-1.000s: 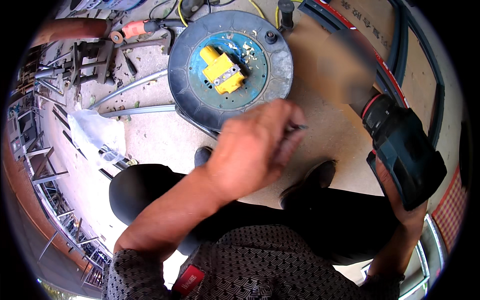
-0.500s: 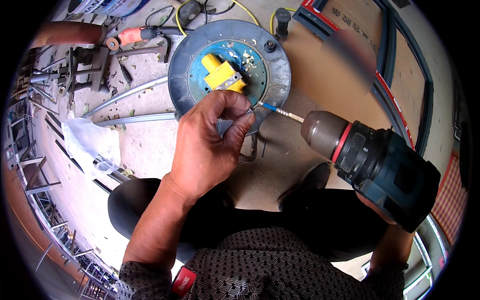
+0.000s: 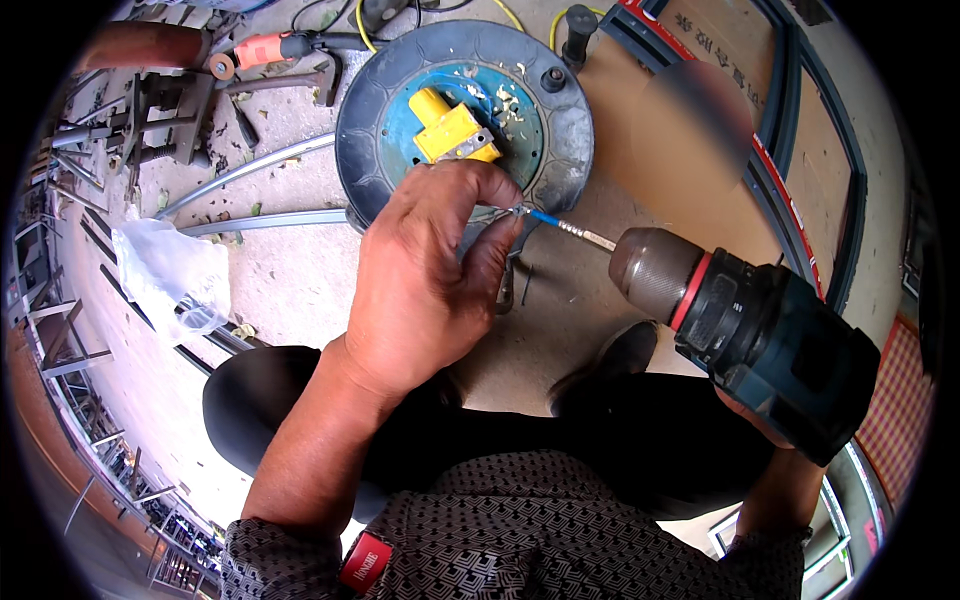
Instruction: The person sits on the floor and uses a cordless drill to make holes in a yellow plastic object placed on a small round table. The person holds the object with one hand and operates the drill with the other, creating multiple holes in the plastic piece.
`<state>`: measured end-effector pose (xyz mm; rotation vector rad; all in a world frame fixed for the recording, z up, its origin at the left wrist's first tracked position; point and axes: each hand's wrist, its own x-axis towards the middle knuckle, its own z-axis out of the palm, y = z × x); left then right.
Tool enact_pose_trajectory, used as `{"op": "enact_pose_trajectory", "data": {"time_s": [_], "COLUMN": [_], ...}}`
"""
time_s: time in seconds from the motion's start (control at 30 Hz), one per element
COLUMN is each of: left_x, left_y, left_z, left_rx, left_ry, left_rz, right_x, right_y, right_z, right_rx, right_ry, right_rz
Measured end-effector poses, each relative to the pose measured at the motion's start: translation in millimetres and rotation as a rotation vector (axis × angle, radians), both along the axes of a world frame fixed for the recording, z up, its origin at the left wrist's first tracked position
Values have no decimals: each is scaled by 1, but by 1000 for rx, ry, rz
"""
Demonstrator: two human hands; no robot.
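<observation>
My right hand (image 3: 752, 418), mostly hidden beneath the tool, grips a dark teal cordless drill (image 3: 765, 340) with a red ring behind its chuck. A long driver bit (image 3: 568, 228) with a blue band sticks out of the chuck toward the left. Thumb and forefinger of my left hand (image 3: 425, 275) pinch a tiny metal piece, apparently a screw (image 3: 519, 210), at the bit's tip. Just beyond those fingers, a yellow socket block (image 3: 448, 130) with a metal plate lies on a round black and teal cable reel (image 3: 362, 120).
Dark window frames (image 3: 790, 130) with brown sheeting lean at the right. An orange angle grinder (image 3: 262, 52), metal bars (image 3: 270, 219) and a clear plastic bag (image 3: 175, 270) lie on the floor at the left. Pale scraps litter the reel.
My left fingers have moved slightly right, and the screw now meets the bit's tip where a gap showed before. The drill stays nearly in place.
</observation>
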<state>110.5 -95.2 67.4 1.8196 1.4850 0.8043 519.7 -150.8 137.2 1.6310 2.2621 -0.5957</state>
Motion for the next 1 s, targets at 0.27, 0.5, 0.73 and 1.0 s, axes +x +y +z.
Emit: {"op": "enact_pose_trajectory", "data": {"time_s": [0.27, 0.5, 0.73, 1.0], "left_x": [2, 3, 1, 4], "left_y": [2, 5, 7, 7], "left_z": [2, 0, -8, -12], "left_rx": [110, 156, 316, 322], "left_ry": [136, 115, 193, 152], "left_rz": [-63, -80, -158, -108], "right_x": [-3, -4, -2, 5], "right_y": [4, 5, 9, 5], "right_z": [-3, 0, -2, -14], "right_rx": [62, 22, -34, -119], "right_ry": [78, 83, 115, 125], "right_rz": [97, 53, 12, -131]}}
